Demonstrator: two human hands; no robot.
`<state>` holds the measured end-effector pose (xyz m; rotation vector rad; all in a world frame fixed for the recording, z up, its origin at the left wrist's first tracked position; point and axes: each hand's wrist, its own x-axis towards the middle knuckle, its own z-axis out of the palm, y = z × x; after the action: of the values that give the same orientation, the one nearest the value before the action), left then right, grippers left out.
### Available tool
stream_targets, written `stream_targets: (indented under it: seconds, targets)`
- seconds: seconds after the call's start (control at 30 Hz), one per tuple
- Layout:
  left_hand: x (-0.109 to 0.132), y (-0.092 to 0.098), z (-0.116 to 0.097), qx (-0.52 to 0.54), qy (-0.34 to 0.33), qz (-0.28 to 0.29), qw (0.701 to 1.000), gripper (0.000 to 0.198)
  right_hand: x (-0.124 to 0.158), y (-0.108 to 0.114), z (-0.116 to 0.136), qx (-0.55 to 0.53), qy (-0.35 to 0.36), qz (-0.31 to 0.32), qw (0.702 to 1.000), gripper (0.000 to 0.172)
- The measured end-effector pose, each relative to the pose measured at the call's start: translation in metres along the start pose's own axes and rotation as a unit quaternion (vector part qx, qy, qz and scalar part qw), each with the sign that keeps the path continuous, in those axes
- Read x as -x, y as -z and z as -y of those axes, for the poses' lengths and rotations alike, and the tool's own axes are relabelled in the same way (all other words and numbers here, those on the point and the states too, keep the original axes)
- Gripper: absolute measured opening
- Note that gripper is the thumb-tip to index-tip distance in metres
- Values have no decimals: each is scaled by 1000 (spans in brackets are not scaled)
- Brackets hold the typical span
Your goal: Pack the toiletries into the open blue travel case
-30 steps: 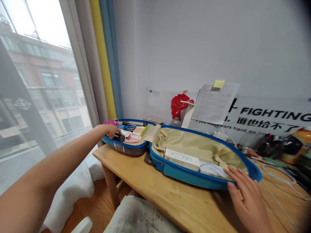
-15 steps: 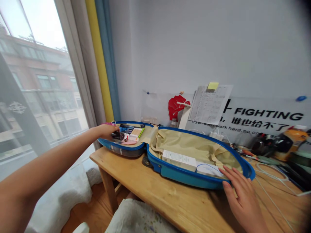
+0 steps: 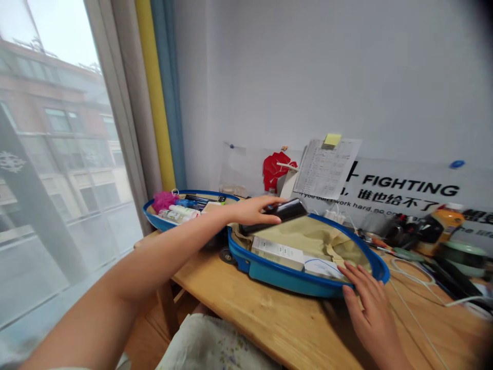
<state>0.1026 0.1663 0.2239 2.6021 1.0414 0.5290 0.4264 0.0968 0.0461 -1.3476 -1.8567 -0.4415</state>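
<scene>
My left hand grips a long, glossy black cylinder, its exact kind unclear. It is held tilted above the near-left part of the right half of an open blue suitcase. My right hand lies with fingers stretched over that half's near rim at the right. Inside this beige-lined half, a white printed box and a white box with a blue line lie along the near wall. The left half contains a pink mesh puff, white bottles or tubes and darker items, partly behind my left forearm.
The suitcase lies on a wooden table against the wall. To the right are white cables, an orange-labelled bottle and a green lidded container. Papers hang behind; curtains and a window are left.
My left hand has moved right, from the suitcase's left half to above its right half, carrying the black cylinder. The pink puff is now uncovered. My right hand remains on the rim.
</scene>
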Motion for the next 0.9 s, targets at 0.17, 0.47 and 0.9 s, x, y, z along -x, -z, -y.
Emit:
stream_targets:
  seconds: [0.17,0.47,0.9]
  targets:
    - [-25,-43,-6,38,-12,95,995,60,0,1,3,2,13,-16,1000,38]
    - [-24,-68,-3,2,57,219,974,59,0,-1,3,-6,2,-11,1000,38]
    - [-38,-92,-11,-167,40,241,955,53,0,0,3,0,8,-18,1000,39]
